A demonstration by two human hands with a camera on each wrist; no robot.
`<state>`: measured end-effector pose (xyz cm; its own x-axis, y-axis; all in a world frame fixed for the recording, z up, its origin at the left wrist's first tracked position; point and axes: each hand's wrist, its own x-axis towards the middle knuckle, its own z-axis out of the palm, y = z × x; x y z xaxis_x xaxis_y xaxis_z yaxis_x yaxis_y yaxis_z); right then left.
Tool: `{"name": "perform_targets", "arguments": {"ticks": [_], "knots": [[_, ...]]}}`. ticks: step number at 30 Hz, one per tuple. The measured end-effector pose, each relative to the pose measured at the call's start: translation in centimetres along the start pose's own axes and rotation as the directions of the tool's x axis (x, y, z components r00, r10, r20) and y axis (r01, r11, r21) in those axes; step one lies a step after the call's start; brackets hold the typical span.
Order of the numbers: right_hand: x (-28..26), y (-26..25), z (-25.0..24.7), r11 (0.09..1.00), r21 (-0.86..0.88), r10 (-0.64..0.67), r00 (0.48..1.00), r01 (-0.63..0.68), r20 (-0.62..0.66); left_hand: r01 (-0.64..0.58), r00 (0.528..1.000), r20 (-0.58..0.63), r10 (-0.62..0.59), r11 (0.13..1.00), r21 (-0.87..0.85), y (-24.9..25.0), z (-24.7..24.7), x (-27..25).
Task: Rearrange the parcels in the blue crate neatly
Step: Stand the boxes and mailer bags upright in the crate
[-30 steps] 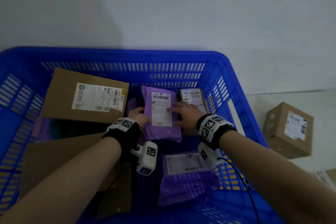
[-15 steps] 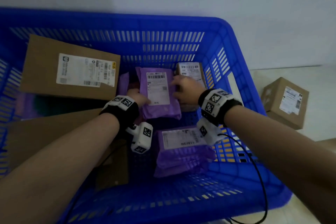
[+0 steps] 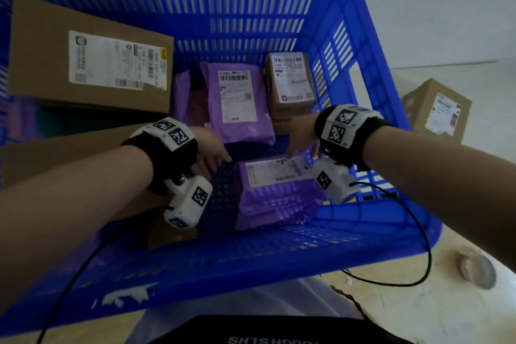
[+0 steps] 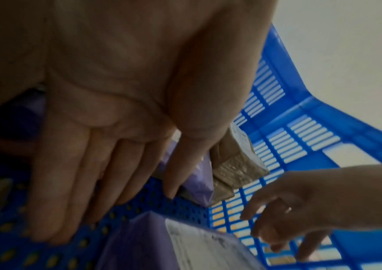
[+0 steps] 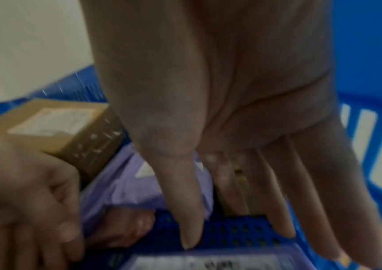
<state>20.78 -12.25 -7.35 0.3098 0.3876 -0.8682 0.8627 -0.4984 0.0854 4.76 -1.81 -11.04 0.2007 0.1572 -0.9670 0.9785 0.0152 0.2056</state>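
Observation:
The blue crate [image 3: 251, 268] holds several parcels. A purple mailer [image 3: 237, 100] lies flat at the back middle, beside a small brown parcel [image 3: 291, 84] on its right. A second purple mailer [image 3: 276, 195] lies nearer the front. My left hand [image 3: 212, 155] hovers over the crate floor at the near mailer's left, fingers [image 4: 69, 182] straight and holding nothing. My right hand [image 3: 300, 142] hangs just above that mailer's far right corner, fingers [image 5: 312, 191] straight and empty. Between the hands the perforated floor shows.
A large cardboard box [image 3: 92, 58] leans at the back left, with flat cardboard [image 3: 83, 142] under my left forearm. Outside the crate, a cardboard box [image 3: 438, 109] stands on the right floor, with a grey roundish object [image 3: 477, 271] nearer. A black cable [image 3: 418, 232] loops over the front corner.
Both hands have let go of the back purple mailer and drawn back toward me, to the gap in front of it. That mailer now lies flat beside the small brown parcel.

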Motion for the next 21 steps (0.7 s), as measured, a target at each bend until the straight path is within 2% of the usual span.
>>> {"name": "perform_targets", "arguments": {"ticks": [3, 5, 8, 10, 11, 14, 16, 19, 21], "knots": [[5.9, 1.6, 2.3, 0.99, -0.081, 0.118, 0.993, -0.118, -0.011, -0.003, 0.999, 0.054, 0.0, 0.999, 0.051, -0.1, 1.6, 0.4], [8.7, 3.0, 3.6, 0.993, -0.063, 0.096, 0.995, -0.097, -0.013, -0.025, 0.997, 0.075, 0.023, 0.999, 0.027, 0.1, 2.6, 0.9], [4.3, 1.3, 2.7, 0.994, 0.087, 0.062, 0.996, -0.067, 0.06, -0.042, 0.989, 0.139, 0.045, 0.999, -0.027, 0.0, 4.1, 2.0], [3.1, 1.1, 2.4, 0.974, 0.193, 0.089, 0.983, -0.119, 0.158, -0.042, 0.987, 0.153, 0.055, 0.995, -0.088, -0.2, 4.8, 2.6], [2.9, 1.1, 2.5, 0.964, 0.23, 0.099, 0.982, -0.135, 0.162, -0.048, 0.987, 0.148, 0.067, 0.991, -0.126, -0.3, 4.9, 2.9], [3.0, 1.5, 2.6, 0.955, 0.249, 0.154, 0.986, -0.164, 0.06, -0.068, 0.989, 0.112, 0.1, 0.963, -0.259, -0.3, 5.0, 3.4], [3.5, 2.0, 2.5, 0.925, 0.343, 0.172, 0.985, -0.165, 0.009, -0.093, 0.991, 0.064, 0.122, 0.936, -0.339, -0.3, 4.8, 3.7], [4.4, 2.1, 2.3, 0.903, 0.412, 0.162, 0.985, -0.12, -0.067, -0.136, 0.989, 0.002, 0.148, 0.913, -0.384, -0.2, 4.6, 4.2], [4.7, 1.7, 2.5, 0.906, 0.396, 0.196, 0.977, -0.148, -0.085, -0.139, 0.987, 0.016, 0.158, 0.909, -0.392, -0.3, 4.6, 4.5]]}}
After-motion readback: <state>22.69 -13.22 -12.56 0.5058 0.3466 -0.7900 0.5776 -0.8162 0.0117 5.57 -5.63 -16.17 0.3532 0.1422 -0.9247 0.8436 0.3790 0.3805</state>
